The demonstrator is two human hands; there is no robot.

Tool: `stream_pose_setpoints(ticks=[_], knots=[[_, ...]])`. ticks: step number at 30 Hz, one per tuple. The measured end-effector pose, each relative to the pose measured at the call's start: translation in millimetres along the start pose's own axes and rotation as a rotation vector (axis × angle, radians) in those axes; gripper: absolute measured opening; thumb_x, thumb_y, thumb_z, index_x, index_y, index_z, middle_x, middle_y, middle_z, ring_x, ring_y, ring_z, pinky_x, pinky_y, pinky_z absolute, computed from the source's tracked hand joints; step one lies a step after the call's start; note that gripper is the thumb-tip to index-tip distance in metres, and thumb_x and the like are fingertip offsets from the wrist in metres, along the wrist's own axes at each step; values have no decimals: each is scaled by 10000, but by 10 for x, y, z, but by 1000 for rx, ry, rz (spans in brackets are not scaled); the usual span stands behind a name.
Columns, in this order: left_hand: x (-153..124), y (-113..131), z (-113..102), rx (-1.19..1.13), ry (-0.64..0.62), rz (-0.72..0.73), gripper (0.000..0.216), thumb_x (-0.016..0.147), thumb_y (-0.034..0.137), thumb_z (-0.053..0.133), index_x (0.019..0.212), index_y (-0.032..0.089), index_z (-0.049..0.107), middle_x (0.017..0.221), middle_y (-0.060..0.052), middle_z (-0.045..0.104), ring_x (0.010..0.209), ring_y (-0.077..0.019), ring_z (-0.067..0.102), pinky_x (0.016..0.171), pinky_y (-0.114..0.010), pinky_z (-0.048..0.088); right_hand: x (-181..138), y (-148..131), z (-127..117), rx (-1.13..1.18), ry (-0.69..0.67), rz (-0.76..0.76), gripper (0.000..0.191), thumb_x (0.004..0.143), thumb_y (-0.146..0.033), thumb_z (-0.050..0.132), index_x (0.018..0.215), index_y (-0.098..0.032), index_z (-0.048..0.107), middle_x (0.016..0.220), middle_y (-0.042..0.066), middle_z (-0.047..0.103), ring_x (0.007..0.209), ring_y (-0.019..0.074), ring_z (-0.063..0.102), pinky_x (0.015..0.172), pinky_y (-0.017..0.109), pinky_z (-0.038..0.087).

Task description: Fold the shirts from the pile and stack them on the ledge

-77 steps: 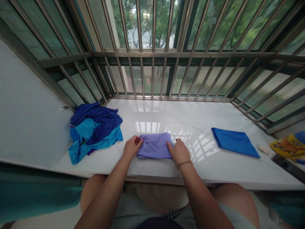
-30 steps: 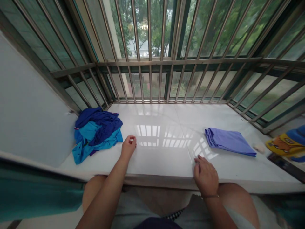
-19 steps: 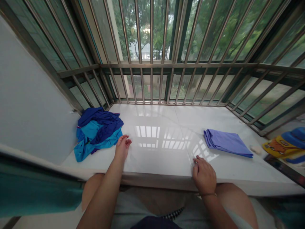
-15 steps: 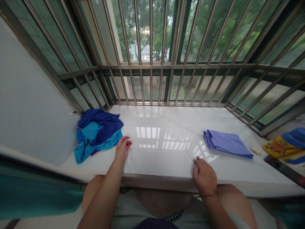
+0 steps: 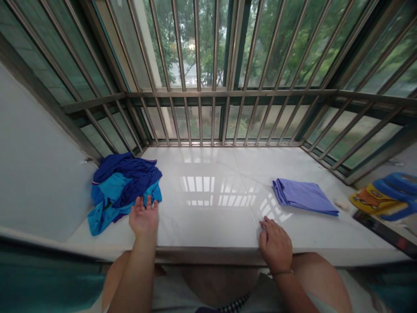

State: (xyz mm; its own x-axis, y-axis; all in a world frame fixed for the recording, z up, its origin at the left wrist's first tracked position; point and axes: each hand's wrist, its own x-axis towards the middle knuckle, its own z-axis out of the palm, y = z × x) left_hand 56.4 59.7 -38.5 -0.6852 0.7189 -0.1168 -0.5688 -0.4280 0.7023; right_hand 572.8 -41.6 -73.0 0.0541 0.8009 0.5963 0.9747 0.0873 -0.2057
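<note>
My left hand (image 5: 144, 216) is turned palm up with its fingers apart, holding nothing. It is at the near edge of a crumpled heap of dark blue clothing (image 5: 143, 174) and bright blue clothing (image 5: 114, 186); whether the fingertips touch the cloth I cannot tell. My right hand (image 5: 276, 244) rests palm down at the front of the white sill, fingers loosely bent forward, with nothing seen in it. Beyond it to the right lies a folded purple cloth (image 5: 304, 196), flat and apart from the hand.
Metal bars (image 5: 213, 117) close off the window behind the glossy white sill (image 5: 208, 226). At the right stand a yellow and blue container (image 5: 387, 195) and a dark flat object (image 5: 381, 232). A teal curtain (image 5: 48, 278) hangs at the lower left.
My left hand has moved left and slightly nearer to me, turning palm up with the fingers spreading. The right hand stays in place on the sill. The view has shifted slightly.
</note>
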Motion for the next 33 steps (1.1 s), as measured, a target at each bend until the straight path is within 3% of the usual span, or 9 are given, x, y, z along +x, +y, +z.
stream_pose_setpoints(ticks=[5,8,14,20,25,27,30,33], knots=[[-37,-75,74,167,1,49,285,859,497,732,1042,298,640,1226,-17,684,1097,-214,693,916,-396,606,5,1,9,13,21,-3,322,985,-253,493,1182,-207,743,1329,134,781,1253,323,702,1116,494,491],[-33,-52,41,171,-61,68,282,878,540,704,1035,312,651,1226,-20,704,1152,-250,690,955,-451,606,7,-3,11,16,7,14,323,992,-263,487,1175,-214,749,1327,134,781,1260,326,698,1123,498,486],[-31,2,17,80,-52,52,363,883,620,658,1094,327,697,1356,-48,700,1276,-292,671,968,-461,599,12,-22,-20,7,-21,18,332,990,-261,490,1181,-205,755,1352,140,773,1266,329,691,1119,494,485],[-40,3,48,117,-56,71,350,921,629,592,1126,355,665,1554,-29,592,1345,-284,657,956,-451,610,10,-25,-22,19,-11,18,330,987,-263,494,1195,-210,745,1345,141,773,1263,331,694,1118,503,484],[69,50,-64,39,13,65,295,967,565,543,1129,340,644,1655,-32,492,1343,-260,663,884,-402,631,15,-33,-30,-1,-18,7,327,986,-267,496,1192,-203,742,1332,148,775,1257,336,698,1118,506,486],[171,95,-106,34,7,76,234,973,518,569,1087,327,638,1546,-47,578,1295,-249,686,864,-392,634,17,-33,-32,-4,-22,5,321,988,-270,497,1188,-206,740,1334,146,774,1256,334,697,1124,508,482],[385,211,-71,37,59,52,220,997,489,626,952,277,589,1118,-38,702,1021,-199,741,739,-312,619,13,-21,-30,-2,-22,7,320,992,-269,492,1190,-208,736,1337,145,773,1262,331,692,1126,508,477],[624,384,93,18,160,-62,355,1058,517,622,871,233,520,749,33,575,641,-110,615,553,-197,519,7,-11,-22,13,-19,14,322,986,-269,497,1197,-208,732,1348,144,769,1273,333,687,1134,513,471]])
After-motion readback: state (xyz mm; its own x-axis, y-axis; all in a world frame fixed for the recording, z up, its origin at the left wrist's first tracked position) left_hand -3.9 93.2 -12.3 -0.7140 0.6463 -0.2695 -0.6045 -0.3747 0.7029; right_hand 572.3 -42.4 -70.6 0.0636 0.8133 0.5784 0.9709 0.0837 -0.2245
